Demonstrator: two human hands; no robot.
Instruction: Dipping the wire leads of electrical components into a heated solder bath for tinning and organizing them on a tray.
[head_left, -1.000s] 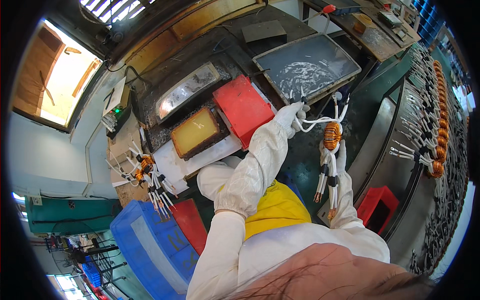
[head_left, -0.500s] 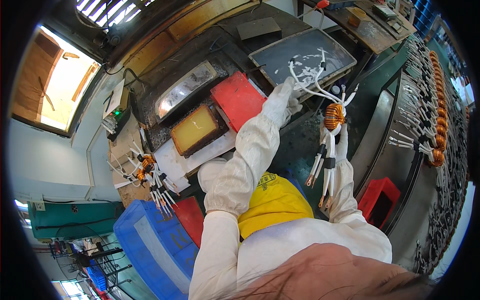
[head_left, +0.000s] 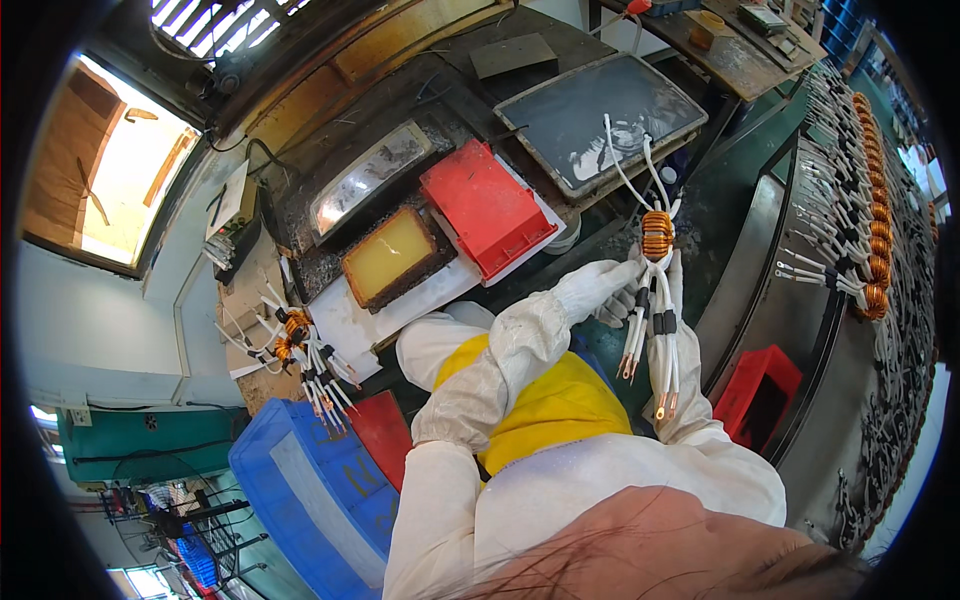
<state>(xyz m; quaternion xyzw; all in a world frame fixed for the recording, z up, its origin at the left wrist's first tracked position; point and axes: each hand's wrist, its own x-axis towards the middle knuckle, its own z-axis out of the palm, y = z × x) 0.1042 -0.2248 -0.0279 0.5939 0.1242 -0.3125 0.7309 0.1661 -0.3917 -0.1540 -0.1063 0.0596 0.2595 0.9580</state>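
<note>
At two o'clock, the white-gloved right hand (head_left: 679,290) grips the copper-wound ring coil with white leads (head_left: 657,236) from behind — presumably pointing its upper leads toward the grey, metal-rimmed rectangular tray (head_left: 560,115) at eleven. The white-gloved left hand's (head_left: 600,286) fingers bunch alongside — pinching, I cannot tell. Room opens at three, before the grey metal bench (head_left: 745,265).

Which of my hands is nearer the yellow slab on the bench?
Left. Your left hand is to the right of the yellow slab, beside white leads; your right hand, holding the copper coil, is farther right.

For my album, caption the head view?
Gloved right hand holds an orange coil with white leads, left hand close by.
</note>
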